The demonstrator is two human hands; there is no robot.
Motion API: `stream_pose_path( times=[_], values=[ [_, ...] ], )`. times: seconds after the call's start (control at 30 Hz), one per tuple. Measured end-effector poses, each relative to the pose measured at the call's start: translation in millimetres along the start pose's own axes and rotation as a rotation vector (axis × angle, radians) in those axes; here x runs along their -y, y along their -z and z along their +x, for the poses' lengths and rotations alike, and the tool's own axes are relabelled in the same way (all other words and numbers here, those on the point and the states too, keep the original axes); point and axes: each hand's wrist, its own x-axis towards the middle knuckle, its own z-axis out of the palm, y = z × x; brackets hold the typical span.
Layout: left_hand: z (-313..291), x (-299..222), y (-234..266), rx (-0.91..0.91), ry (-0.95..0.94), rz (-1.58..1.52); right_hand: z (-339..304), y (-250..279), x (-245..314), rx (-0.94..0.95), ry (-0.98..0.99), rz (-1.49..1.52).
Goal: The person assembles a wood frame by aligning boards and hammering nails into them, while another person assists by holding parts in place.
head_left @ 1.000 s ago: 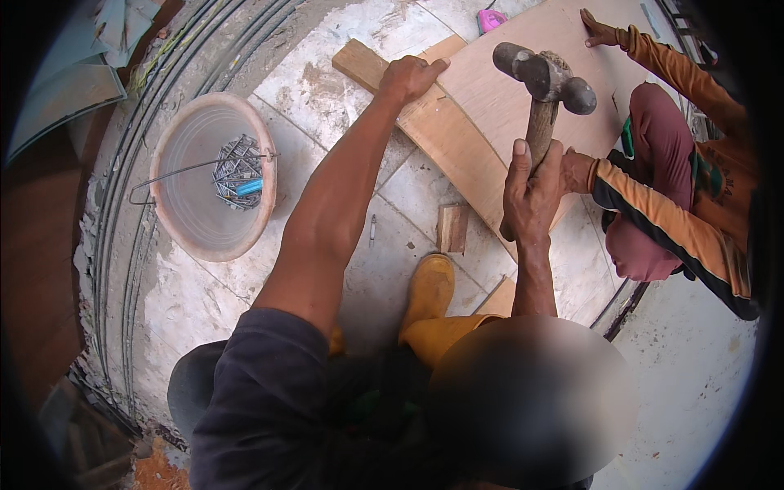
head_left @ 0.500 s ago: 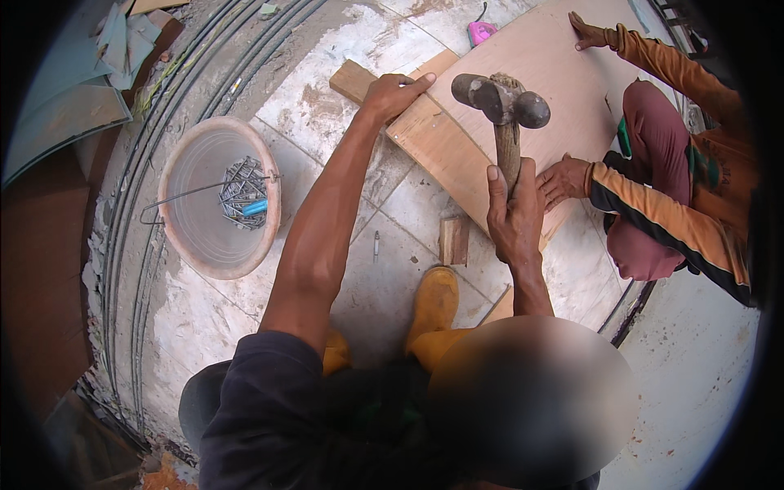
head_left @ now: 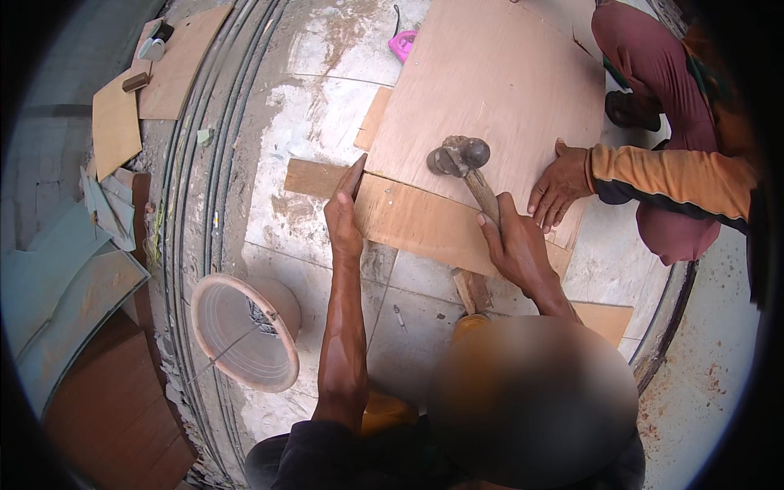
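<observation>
My right hand [head_left: 523,255] is wrapped round the wooden handle of a hammer [head_left: 482,192], whose worn dark metal head hovers over a plywood sheet [head_left: 490,90]. Along the sheet's near edge lies a narrower plywood strip [head_left: 420,216]. My left hand [head_left: 345,220] rests against the strip's left end, fingers stretched out along its edge. A wooden batten [head_left: 314,177] sticks out to the left from under the boards. On the right, another person's hand [head_left: 563,184] lies flat on the sheet, close to my right hand.
A pale bucket [head_left: 290,306] with nails inside stands tilted at left, beside dark cables [head_left: 224,147]. Broken glass panes [head_left: 77,302] lean farther left. A pink tool [head_left: 402,46] sits beyond the sheet. A wood block [head_left: 471,290] is near my boot. The co-worker's knee [head_left: 653,49] borders the sheet.
The view has shifted, putting the boards farther left. My right hand has tilted the hammer and lowered its head toward the plywood. My left hand has turned along the strip's end.
</observation>
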Motion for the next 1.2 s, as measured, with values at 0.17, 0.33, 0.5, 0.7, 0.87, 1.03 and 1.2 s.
stream_pose_path(
  times=[0.17,0.33,0.5,0.7,0.87,1.03,1.2],
  values=[
    [1,-7,0,-0.073,0.076,0.173,5,4,12,0.157,0.009,-0.031],
    [2,0,9,-0.073,0.059,0.200,6,1,6,0.160,-0.053,0.043],
    [4,3,11,-0.139,0.072,0.111,9,1,13,0.128,-0.018,0.064],
    [2,12,18,-0.132,-0.114,0.231,-13,8,41,-0.043,0.217,0.098],
    [1,17,14,-0.189,-0.159,0.181,-20,-30,37,-0.047,0.199,-0.044],
    [3,16,11,-0.197,-0.148,0.143,8,-30,45,0.012,0.106,-0.111],
    [-1,14,17,-0.219,-0.140,0.136,-25,-28,50,-0.178,0.187,0.167]
  ],
)
